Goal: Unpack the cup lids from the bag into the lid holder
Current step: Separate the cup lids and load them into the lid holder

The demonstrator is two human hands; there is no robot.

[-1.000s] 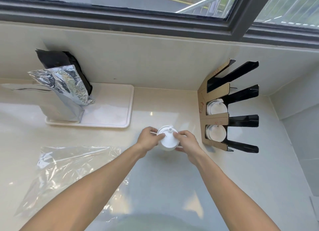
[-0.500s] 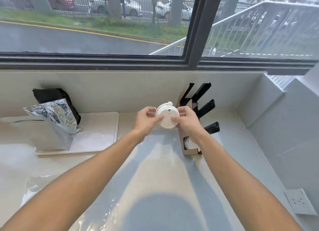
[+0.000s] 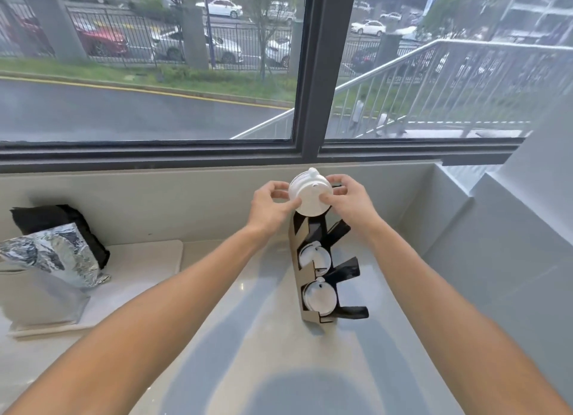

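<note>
A stack of white cup lids [image 3: 311,195] is held between both hands above the far end of the lid holder. My left hand [image 3: 270,207] grips its left side and my right hand [image 3: 348,201] grips its right side. The lid holder [image 3: 322,275] is a cardboard and black rack lying on the counter, running from near to far. Two of its compartments hold white lids [image 3: 319,296]; the farthest compartment, right under the stack, looks dark. The clear plastic bag is out of view.
A silver foil pouch [image 3: 51,261] and a black pouch [image 3: 52,221] stand on a white tray [image 3: 142,266] at the left. A low wall and window frame [image 3: 310,73] close the back. A grey wall [image 3: 511,228] rises at the right.
Both hands have carried the lid stack up from the counter and away to the far end of the holder. The camera tilted up, so the plastic bag left the view.
</note>
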